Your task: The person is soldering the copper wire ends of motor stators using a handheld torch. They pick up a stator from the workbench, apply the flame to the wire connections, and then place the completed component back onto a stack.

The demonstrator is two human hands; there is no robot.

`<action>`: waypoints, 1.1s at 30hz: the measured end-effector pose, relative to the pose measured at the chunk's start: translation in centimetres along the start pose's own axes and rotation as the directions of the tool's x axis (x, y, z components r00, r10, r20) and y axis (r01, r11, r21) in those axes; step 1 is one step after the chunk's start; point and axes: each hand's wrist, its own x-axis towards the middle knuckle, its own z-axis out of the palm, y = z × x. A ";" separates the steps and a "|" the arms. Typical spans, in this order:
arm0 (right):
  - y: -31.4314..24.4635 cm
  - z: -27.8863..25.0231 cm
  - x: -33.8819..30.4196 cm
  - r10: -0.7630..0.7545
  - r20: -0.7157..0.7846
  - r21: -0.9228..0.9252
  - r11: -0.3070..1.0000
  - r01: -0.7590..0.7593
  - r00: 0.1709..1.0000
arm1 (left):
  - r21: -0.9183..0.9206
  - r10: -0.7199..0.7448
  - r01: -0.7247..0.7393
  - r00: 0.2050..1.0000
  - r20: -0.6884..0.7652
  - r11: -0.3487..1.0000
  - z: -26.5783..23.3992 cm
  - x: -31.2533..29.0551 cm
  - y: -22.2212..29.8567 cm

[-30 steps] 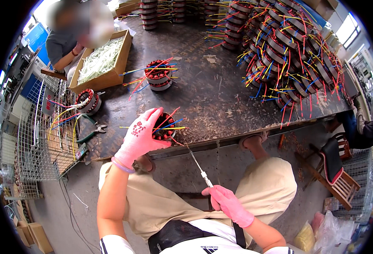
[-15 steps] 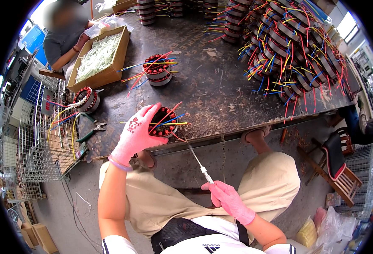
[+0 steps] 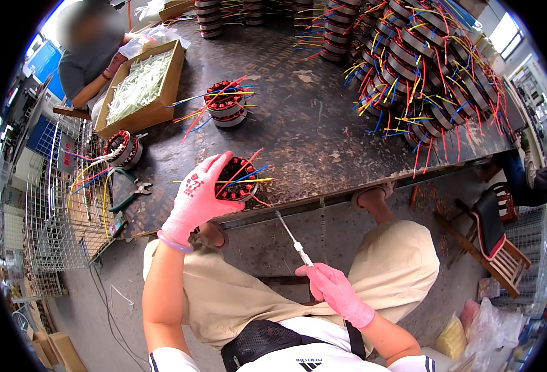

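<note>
My left hand (image 3: 196, 191), in a pink glove, is wrapped round the left side of a motor stator (image 3: 236, 171) at the table's front edge. Red, blue and yellow leads stick out of its copper-red windings. Lower right, my gloved right hand (image 3: 337, 290) grips the whitish handle of a slim metal rod tool (image 3: 295, 243). The tool slants up toward the stator, and its tip is close to a short red lead hanging off the rim; whether they touch I cannot tell. Beyond my left hand another stator (image 3: 227, 113) stands upright with its leads spread.
Green-handled pliers (image 3: 126, 197) and a stator with white sleeving (image 3: 124, 150) lie at the left, by a wire rack (image 3: 44, 217). A cardboard box (image 3: 163, 103) holds white tubes; a person sits behind it. Stacked stators (image 3: 419, 77) fill the far right. A wooden chair (image 3: 485, 248) stands at right.
The whole view has shifted slightly, moving the table things a little left. Both hands keep their grips, and the tool stays almost at the same slant near the stator.
</note>
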 end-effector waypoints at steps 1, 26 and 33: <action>0.1 0.0 0.0 -0.005 0.003 0.005 1.000 0.005 1.000 | 0.004 -0.007 0.007 1.000 0.003 1.000 0.0 0.0 0.1; -0.5 0.1 -0.1 0.013 -0.014 -0.024 1.000 -0.013 1.000 | -0.016 0.036 -0.036 0.999 0.010 0.999 0.2 0.0 -0.2; -0.7 0.1 -0.3 0.002 -0.008 0.042 0.999 -0.001 1.000 | 0.026 0.024 -0.025 1.000 0.015 0.999 0.2 0.0 0.0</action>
